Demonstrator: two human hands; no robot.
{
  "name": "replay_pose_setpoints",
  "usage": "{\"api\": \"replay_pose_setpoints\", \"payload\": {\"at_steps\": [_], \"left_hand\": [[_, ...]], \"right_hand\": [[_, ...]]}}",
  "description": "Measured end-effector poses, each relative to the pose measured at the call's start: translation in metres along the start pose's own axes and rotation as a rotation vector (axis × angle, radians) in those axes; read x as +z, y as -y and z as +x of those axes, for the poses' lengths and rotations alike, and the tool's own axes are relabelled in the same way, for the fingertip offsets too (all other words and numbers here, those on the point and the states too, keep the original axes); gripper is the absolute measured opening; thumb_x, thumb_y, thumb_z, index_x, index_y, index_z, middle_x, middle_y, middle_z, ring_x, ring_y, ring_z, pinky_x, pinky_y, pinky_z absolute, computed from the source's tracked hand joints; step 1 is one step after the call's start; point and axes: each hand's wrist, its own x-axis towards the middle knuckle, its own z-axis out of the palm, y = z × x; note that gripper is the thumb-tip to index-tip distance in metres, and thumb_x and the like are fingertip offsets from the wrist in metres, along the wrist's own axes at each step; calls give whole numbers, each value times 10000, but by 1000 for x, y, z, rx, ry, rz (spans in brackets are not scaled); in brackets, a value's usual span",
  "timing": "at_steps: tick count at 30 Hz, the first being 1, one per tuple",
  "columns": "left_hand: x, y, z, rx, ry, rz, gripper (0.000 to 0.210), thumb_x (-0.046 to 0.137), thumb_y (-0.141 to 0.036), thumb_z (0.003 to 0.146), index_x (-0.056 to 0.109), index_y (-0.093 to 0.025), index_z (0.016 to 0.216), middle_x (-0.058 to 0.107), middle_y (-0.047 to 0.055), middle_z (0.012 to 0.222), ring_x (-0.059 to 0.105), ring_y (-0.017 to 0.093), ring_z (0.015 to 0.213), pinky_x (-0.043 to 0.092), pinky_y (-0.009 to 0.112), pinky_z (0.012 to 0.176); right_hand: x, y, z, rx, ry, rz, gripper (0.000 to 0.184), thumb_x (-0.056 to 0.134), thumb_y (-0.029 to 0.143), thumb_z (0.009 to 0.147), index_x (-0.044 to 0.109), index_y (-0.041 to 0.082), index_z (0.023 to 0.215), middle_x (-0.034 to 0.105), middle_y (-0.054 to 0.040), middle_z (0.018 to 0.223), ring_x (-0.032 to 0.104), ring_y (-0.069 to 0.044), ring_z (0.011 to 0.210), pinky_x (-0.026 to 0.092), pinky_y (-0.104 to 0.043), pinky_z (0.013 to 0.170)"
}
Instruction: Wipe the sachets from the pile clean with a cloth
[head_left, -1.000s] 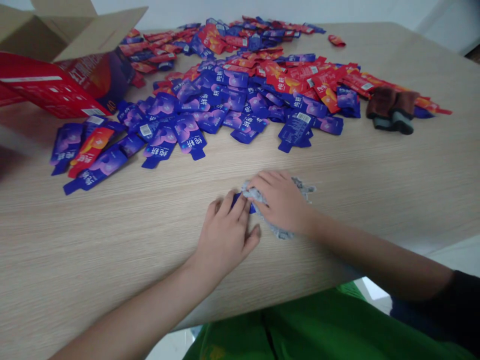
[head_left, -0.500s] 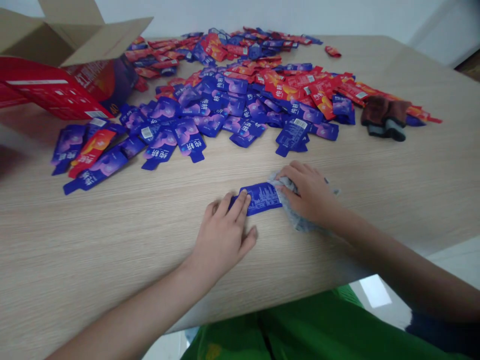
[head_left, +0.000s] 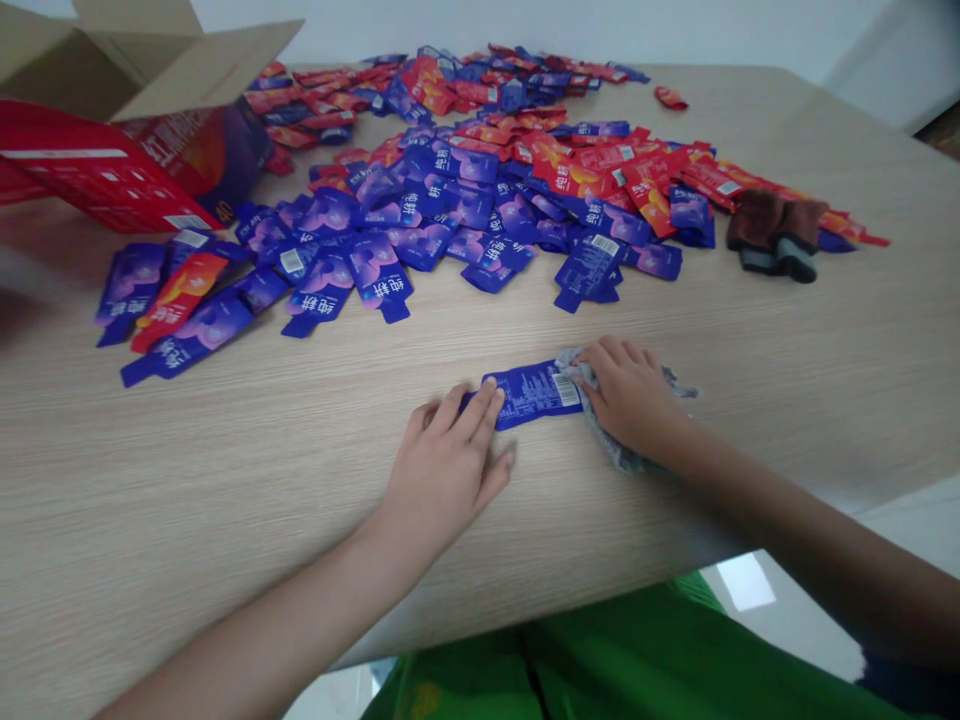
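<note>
A blue sachet lies flat on the table in front of me, printed side with white text and a barcode facing up. The fingers of my left hand, stretched out, press its left end against the tabletop. My right hand is closed around a crumpled grey cloth at the sachet's right end. The cloth touches the sachet near its barcode, and part of the cloth trails out to the right of the hand.
Behind my hands, a heap of blue sachets and red sachets spreads across the wooden table. An open cardboard box stands at the back left. Brown-and-grey gloves lie at the heap's right end.
My right hand has slid with the cloth a little to the right, uncovering the sachet's barcode. My left hand has stayed on the sachet's left end.
</note>
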Motion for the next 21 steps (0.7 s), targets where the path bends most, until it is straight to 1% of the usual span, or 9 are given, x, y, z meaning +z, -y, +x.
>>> {"api": "replay_pose_setpoints", "payload": {"at_steps": [3,6,9,11,13,16,18,20,21], "left_hand": [[1,-1,0,4,6,12,541,455,-388,944,453,-120,1414,449,100,1482,425,324,1299,405,483,965],[2,-1,0,6,9,23,541,460,-380,941,454,-115,1412,457,111,1474,419,331,1303,399,491,973],[1,-1,0,7,8,32,541,447,-384,946,461,-97,1405,495,126,1440,423,336,1297,394,493,973],[1,0,0,9,11,32,537,439,-385,950,461,-98,1404,497,120,1441,423,332,1296,393,491,971],[0,0,0,8,16,27,535,443,-374,951,447,-106,1414,464,101,1471,416,323,1302,393,488,972],[0,0,0,4,21,17,543,448,-363,948,425,-111,1428,430,83,1497,413,313,1303,395,485,969],[0,0,0,2,23,15,543,444,-367,947,429,-109,1425,434,81,1495,414,312,1299,395,486,966],[1,-1,1,2,25,18,538,436,-372,947,443,-107,1415,432,81,1496,413,315,1298,392,487,967],[1,-1,1,3,23,21,536,431,-374,948,447,-108,1413,430,82,1497,411,316,1299,389,486,969]], "right_hand": [[-10,2,7,-9,-43,74,179,439,276,932,574,173,989,594,-127,1022,497,-282,940,333,-383,780],[-16,33,17,-86,-93,153,202,434,261,932,573,183,1056,581,-121,1069,485,-276,964,328,-387,801],[-13,64,23,-179,-54,131,229,431,248,930,575,187,1098,574,-113,1070,472,-282,968,311,-395,790],[-7,68,22,-202,-21,82,226,430,214,917,580,187,1084,573,-111,1057,466,-287,969,300,-401,782],[0,56,18,-168,-5,45,226,444,182,893,580,178,1073,573,-118,1063,464,-290,960,296,-400,779],[5,19,9,-63,0,14,214,462,190,881,575,154,1060,578,-137,1059,470,-291,941,305,-390,778],[2,-3,7,-13,-1,2,193,463,208,886,572,152,1035,583,-142,1045,479,-294,938,313,-386,776],[-5,-12,10,17,-29,11,177,462,220,890,567,161,1019,586,-141,1045,485,-299,951,319,-388,776],[-10,-10,13,28,-58,30,174,457,227,895,563,168,1019,586,-139,1053,487,-300,960,321,-391,780]]}}
